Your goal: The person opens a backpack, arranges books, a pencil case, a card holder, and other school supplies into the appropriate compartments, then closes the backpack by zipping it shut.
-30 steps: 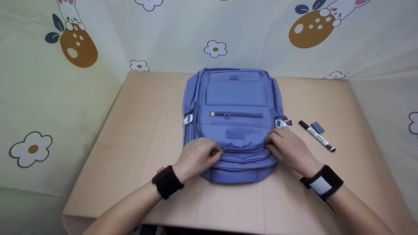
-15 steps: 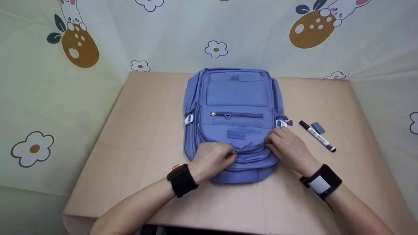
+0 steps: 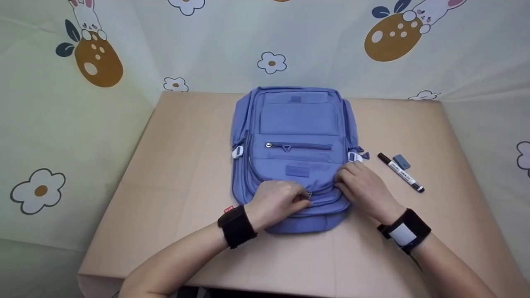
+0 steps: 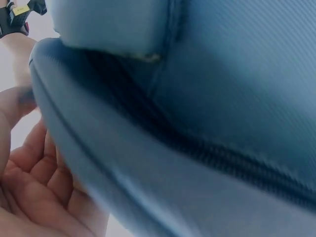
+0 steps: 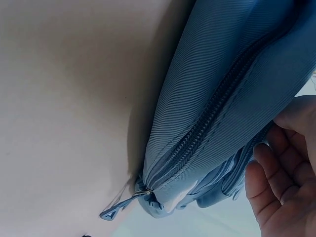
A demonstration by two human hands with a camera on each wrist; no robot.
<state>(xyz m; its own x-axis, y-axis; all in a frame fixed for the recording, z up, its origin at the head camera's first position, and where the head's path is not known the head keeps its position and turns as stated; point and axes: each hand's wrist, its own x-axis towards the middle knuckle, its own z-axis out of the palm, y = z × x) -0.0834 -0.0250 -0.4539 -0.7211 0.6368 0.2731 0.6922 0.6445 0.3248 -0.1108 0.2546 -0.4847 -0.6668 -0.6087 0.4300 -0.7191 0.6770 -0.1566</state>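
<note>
A blue backpack point(image 3: 300, 120) lies front side up on the table, its top toward the back wall. Along the curved zipper of its lower front, my left hand point(image 3: 278, 203) pinches a zipper pull point(image 3: 309, 194) between thumb and forefinger. In the left wrist view the curled fingers point(image 4: 47, 173) sit beside the bag's fabric, which fills most of the picture. My right hand point(image 3: 366, 188) grips the edge of the front pocket at the bag's right side. From the right wrist, a side zipper point(image 5: 207, 123) runs down to a hanging triangular pull point(image 5: 109, 213).
Right of the bag lie a black-and-white marker point(image 3: 401, 172) and a small blue-grey eraser point(image 3: 401, 161) on the brown-covered table point(image 3: 182, 165). Patterned fabric walls point(image 3: 223, 45) enclose the table at the back and both sides. A white buckle point(image 3: 237, 152) shows on the bag's left.
My left hand has slid rightward along the front zipper with the pull, coming closer to my right hand. The right hand keeps its grip on the bag's right side.
</note>
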